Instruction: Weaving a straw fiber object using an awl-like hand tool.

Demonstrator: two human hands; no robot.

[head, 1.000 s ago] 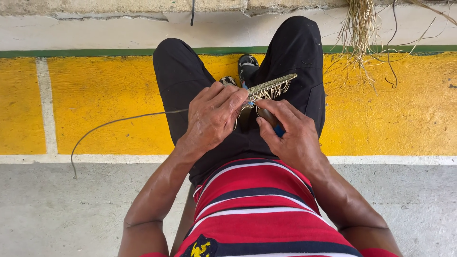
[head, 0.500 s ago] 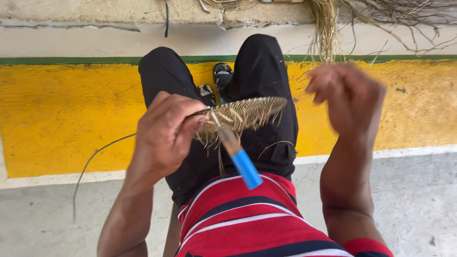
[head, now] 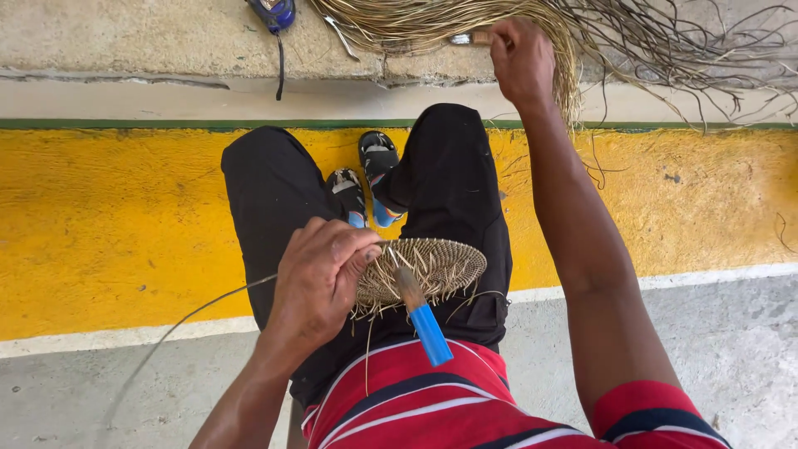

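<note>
- Nearest the camera is a red shirt (head: pixel 432 399) with dark and white stripes, and black trousers (head: pixel 449 183) over both raised knees.
- The left hand (head: pixel 320 278) is closed round the edge of a small woven disc (head: pixel 432 266), thumb pressed on its rim, holding it above the lap between the thighs.
- The woven disc is round, flat and slightly tilted, made of pale tan fibre coiled tightly; short loose ends stick out along its near edge and across its face.
- A tool with a blue handle (head: pixel 430 333) lies against the disc, its handle pointing down toward the shirt; the working end is hidden in the weave.
- A single long fibre strand (head: pixel 191 312) trails from under the left hand out to the person's left and down to the floor.
- Between the knees, two feet in dark and blue sandals (head: pixel 370 179) rest on the ground.
- The floor is grey concrete near the body, then a white line, a broad yellow painted band (head: pixel 108 216), a thin green stripe and a pale kerb.
- Farthest away, the right hand (head: pixel 519 58) is stretched out, fingers curled into a bundle of dry fibre (head: pixel 432 25) lying on the raised concrete ledge; whether it grips a strand cannot be told.
- A blue object (head: pixel 273 12) with a dark cord sits on the ledge to the left of the bundle.
</note>
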